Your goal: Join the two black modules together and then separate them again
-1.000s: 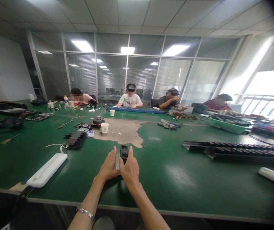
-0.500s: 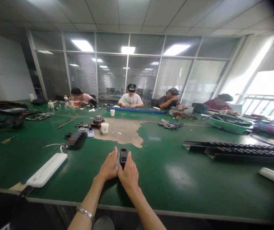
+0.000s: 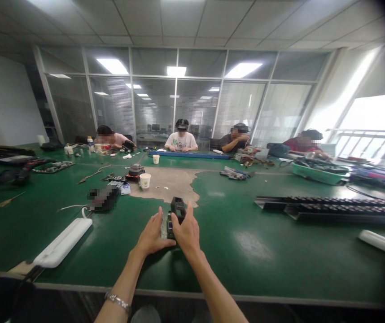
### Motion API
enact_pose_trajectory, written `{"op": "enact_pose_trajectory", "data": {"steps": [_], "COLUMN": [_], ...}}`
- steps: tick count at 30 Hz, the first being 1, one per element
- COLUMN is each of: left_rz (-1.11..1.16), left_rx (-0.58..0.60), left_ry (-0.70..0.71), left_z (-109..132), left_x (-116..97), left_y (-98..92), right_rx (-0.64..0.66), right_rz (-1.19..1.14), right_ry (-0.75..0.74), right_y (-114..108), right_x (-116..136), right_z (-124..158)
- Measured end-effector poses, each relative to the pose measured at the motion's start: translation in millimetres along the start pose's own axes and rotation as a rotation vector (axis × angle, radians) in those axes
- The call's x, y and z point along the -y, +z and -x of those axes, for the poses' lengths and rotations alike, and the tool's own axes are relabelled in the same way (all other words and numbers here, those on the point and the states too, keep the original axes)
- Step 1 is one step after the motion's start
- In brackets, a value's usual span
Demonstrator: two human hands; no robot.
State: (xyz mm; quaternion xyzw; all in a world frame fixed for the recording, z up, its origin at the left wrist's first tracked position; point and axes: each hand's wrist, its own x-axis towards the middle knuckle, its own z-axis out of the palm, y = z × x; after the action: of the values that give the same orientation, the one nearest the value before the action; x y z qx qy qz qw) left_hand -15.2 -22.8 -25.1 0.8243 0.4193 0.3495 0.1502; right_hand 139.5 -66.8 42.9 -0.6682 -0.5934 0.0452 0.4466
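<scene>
On the green table close in front of me, my left hand [image 3: 150, 234] is against a small electronic module [image 3: 170, 225], which has a green edge and a dark blue face. A greyish, translucent-looking piece [image 3: 164, 228] sits between the left fingers and the module. My right hand [image 3: 187, 229] grips a black box-shaped housing [image 3: 178, 207], tilted and apart at its top from the module. The right thumb lies on or near the module. Palms and fingers hide the lower parts of both pieces.
To the left are a white power strip [image 3: 63, 243] and a black device with a cable. A paper cup [image 3: 145, 181] stands beyond my hands. Black metal rails [image 3: 330, 208] lie at right, with a green basket [image 3: 320, 174] behind. Several people sit across the table.
The black housing has come away from the module, moving forward and right with my right hand. The module's green edge now shows beside my left hand. The view has shifted slightly.
</scene>
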Motion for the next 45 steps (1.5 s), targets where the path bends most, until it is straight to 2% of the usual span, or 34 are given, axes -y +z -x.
{"op": "enact_pose_trajectory", "data": {"steps": [5,8,13,21,29,35,39,42,45], "left_rz": [-0.012,-0.006,-0.011,-0.039,-0.043,-0.036,-0.026,-0.025,-0.015], "left_rx": [0.019,0.024,0.026,0.033,0.028,0.02,0.016,0.015,0.002], "left_ry": [-0.022,-0.028,-0.031,-0.022,-0.012,-0.022,-0.01,-0.008,0.008], "left_z": [0.0,0.2,0.8,0.5,1.5,2.3,1.2,0.6,0.7], "left_x": [-2.3,-2.8,-3.7,-1.7,-3.8,-5.4,-2.8,-0.5,1.3], "left_y": [-1.7,-2.4,-3.0,0.4,-0.2,-2.0,-1.7,-0.4,0.9], "right_rx": [-0.072,-0.053,-0.024,-0.004,-0.1,-0.02,-0.047,-0.07,-0.037], "right_rz": [0.063,0.085,0.101,0.182,0.203,0.175,0.097,0.026,-0.008], "right_ry": [-0.004,0.032,0.064,0.004,-0.124,-0.06,-0.02,-0.029,-0.066], "right_y": [-9.9,-9.9,-7.4,-3.7,0.2,-4.0,-11.1,-15.4,-13.3], "right_x": [-44.7,-67.9,-80.2,-84.3,-88.1,-86.4,-73.0,-50.9,-25.7], "right_z": [-1.8,4.7,13.2,18.3,19.8,21.2,16.6,11.7,10.6]}}
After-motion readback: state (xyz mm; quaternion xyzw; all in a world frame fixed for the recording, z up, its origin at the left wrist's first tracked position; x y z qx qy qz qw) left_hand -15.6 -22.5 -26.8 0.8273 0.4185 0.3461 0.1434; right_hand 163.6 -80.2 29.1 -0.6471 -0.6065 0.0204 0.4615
